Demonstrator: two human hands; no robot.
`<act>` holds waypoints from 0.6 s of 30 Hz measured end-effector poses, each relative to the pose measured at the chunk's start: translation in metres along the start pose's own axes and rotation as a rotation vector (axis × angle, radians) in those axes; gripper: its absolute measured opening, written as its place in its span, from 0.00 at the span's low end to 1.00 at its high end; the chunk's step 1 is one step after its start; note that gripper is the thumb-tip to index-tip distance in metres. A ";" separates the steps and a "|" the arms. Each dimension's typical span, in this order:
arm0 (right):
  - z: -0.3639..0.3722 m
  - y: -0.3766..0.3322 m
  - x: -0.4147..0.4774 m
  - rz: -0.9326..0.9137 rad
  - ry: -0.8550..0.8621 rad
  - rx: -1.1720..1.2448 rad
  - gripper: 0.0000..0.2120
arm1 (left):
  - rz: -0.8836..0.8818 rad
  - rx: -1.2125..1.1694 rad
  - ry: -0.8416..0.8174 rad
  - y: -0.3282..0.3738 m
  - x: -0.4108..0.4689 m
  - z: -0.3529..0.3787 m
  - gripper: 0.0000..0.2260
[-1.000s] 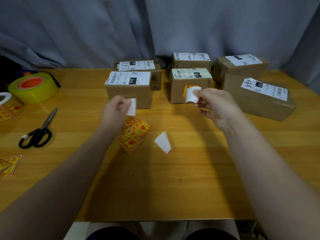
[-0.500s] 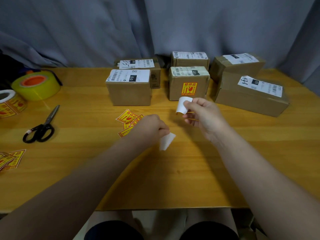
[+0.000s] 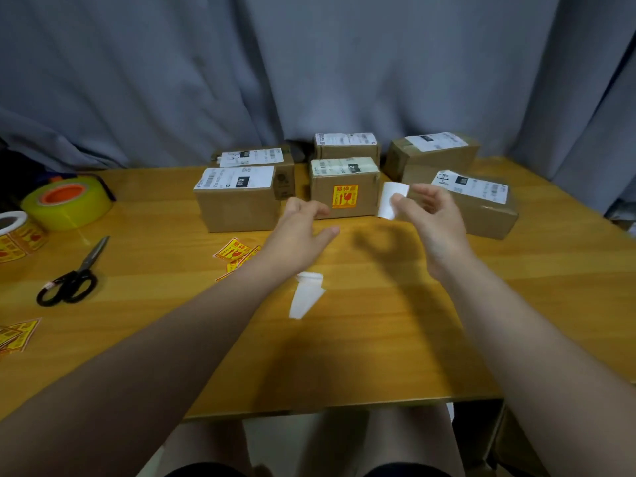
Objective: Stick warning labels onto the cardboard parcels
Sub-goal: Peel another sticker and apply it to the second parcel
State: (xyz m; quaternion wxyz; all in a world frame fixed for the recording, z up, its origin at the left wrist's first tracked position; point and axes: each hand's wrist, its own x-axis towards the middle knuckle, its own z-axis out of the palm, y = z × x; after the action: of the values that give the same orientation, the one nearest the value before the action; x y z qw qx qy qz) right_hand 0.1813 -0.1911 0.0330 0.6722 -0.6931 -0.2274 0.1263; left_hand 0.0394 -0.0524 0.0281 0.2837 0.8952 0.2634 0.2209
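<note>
Several cardboard parcels stand at the back of the wooden table. The middle parcel carries a yellow and red warning label on its front face. My right hand pinches a white curled label in the air, beside that parcel's right edge. My left hand hovers open and holds nothing, in front of the left front parcel. Loose warning labels lie under my left wrist. White backing papers lie on the table near my left forearm.
Black scissors lie at the left. A yellow tape roll and a roll of warning labels stand at the far left. More cut labels sit at the left edge. A grey curtain hangs behind.
My left hand let go of a white backing paper onto the table and rose toward the parcels, now open. My right hand lifted its white label up and to the right.
</note>
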 end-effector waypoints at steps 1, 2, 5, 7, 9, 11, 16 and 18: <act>-0.015 0.003 0.010 0.020 0.044 -0.060 0.24 | 0.016 -0.016 0.001 0.008 0.010 0.008 0.18; -0.029 0.006 0.019 0.047 0.089 -0.146 0.28 | 0.029 -0.031 -0.012 0.017 0.020 0.017 0.20; -0.065 0.019 0.046 0.090 0.207 -0.408 0.38 | 0.026 -0.068 -0.117 0.044 0.051 0.051 0.24; -0.083 0.027 0.061 0.125 0.255 -0.502 0.42 | -0.012 -0.106 -0.214 0.058 0.071 0.074 0.28; -0.099 0.038 0.077 0.161 0.277 -0.505 0.42 | -0.054 -0.156 -0.287 0.066 0.088 0.091 0.32; -0.111 0.049 0.087 0.144 0.264 -0.399 0.41 | -0.094 -0.226 -0.330 0.069 0.101 0.103 0.35; -0.105 0.066 0.082 0.091 0.257 -0.070 0.35 | -0.211 -0.403 -0.319 0.054 0.109 0.122 0.41; -0.096 0.063 0.073 0.111 0.277 0.008 0.37 | -0.207 -0.353 -0.264 0.053 0.102 0.122 0.43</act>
State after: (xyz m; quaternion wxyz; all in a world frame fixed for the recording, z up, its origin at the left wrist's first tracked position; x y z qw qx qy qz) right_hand 0.2995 -0.2393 -0.0139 0.6918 -0.7129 -0.0933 0.0673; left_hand 0.2023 -0.0759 -0.0044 0.4889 0.8210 0.2717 0.1144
